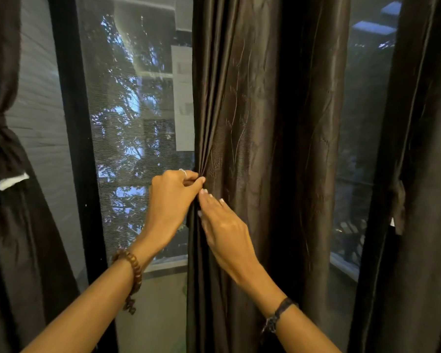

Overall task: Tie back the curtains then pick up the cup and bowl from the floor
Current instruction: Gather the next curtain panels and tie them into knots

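Brown middle curtain (242,123) hanging loose at centre, over window (138,110). Left hand (172,200) pinching its gathered left edge; right hand (224,225) just below, fingers straight, touching fabric. Left curtain (3,149) hanging tied.

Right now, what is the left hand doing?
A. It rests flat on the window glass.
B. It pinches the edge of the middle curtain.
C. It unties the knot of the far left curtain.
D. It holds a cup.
B: the left hand has its fingertips closed on the gathered left edge of the middle curtain, where the folds bunch, and the right hand lies against the same edge just below.
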